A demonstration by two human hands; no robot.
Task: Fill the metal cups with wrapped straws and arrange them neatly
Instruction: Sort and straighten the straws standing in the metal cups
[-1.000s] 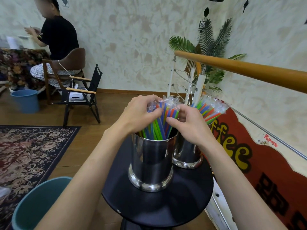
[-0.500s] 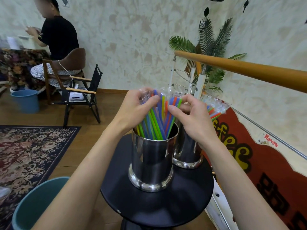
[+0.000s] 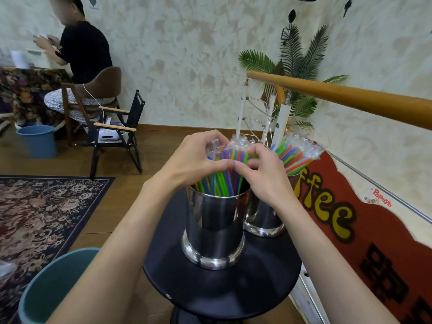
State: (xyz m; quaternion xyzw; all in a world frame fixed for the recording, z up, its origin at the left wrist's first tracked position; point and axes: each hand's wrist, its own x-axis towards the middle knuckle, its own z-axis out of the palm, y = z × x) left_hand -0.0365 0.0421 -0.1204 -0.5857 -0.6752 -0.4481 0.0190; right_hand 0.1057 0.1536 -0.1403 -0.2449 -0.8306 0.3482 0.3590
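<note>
Two shiny metal cups stand on a small round black table [image 3: 222, 293]. The near cup [image 3: 216, 228] holds a bundle of coloured wrapped straws [image 3: 230, 157]. My left hand [image 3: 198, 157] and my right hand [image 3: 261, 169] curl round this bundle from either side, thumbs meeting in front just above the rim. The far cup [image 3: 264, 218], partly hidden behind my right wrist, holds more wrapped straws [image 3: 297, 155] that fan out to the right.
A teal bin [image 3: 53, 284] stands at the lower left beside a patterned rug [image 3: 42, 206]. A wooden handrail [image 3: 346, 99] runs across the right, above a red coffee sign [image 3: 364, 228]. A person sits on a chair [image 3: 98, 97] far left, near a blue bucket [image 3: 38, 141].
My hands have closed in round the straw bundle in the near cup, squeezing it together; the thumbs now meet in front. The cups have not moved.
</note>
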